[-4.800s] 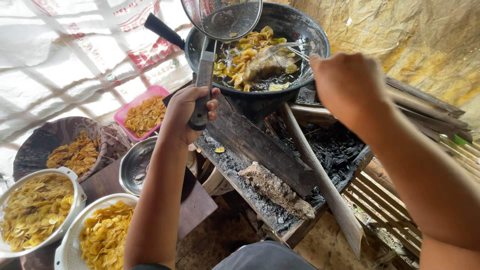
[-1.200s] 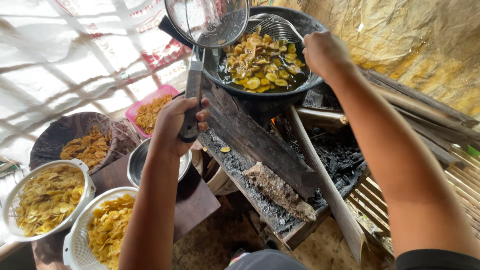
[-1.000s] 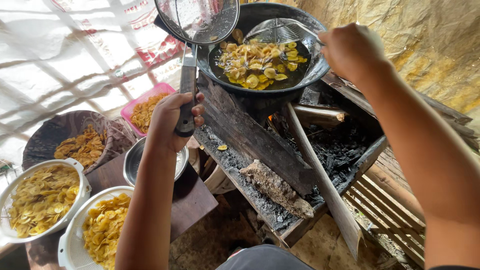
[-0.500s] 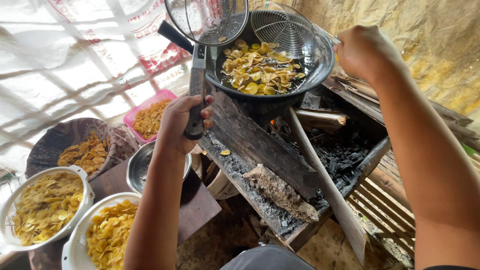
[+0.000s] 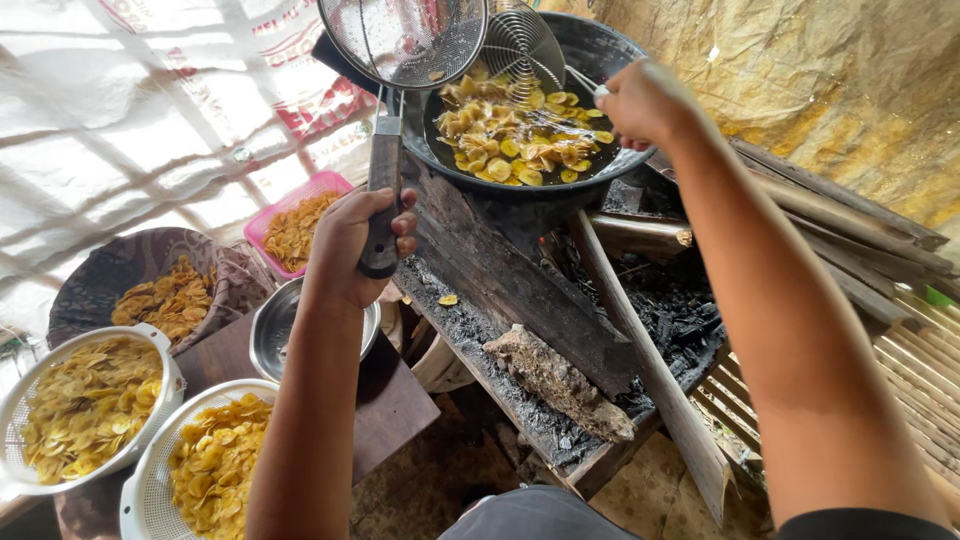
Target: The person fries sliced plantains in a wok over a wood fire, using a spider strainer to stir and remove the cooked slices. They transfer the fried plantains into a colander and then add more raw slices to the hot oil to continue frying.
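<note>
A black wok (image 5: 610, 55) of hot oil holds several yellow banana chips (image 5: 505, 130) over a charred wooden fire pit. My left hand (image 5: 355, 240) grips the dark handle of a round fine-mesh strainer (image 5: 405, 35), which hangs over the wok's left rim with a few crumbs in it. My right hand (image 5: 640, 100) is closed on the thin metal handle of a wire spider skimmer (image 5: 520, 40), whose head is tilted up above the far side of the oil.
Fried chips fill two white colanders (image 5: 60, 410) (image 5: 200, 460), a dark cloth-lined basket (image 5: 165, 295) and a pink tray (image 5: 290, 225) at the left. A steel bowl (image 5: 275, 325) sits on a brown table. Burnt logs (image 5: 560, 380) and ash lie below the wok.
The wire skimmer has risen out of the oil and now tilts above the wok's far side. The mesh strainer has stayed over the left rim; my right hand shifted slightly left.
</note>
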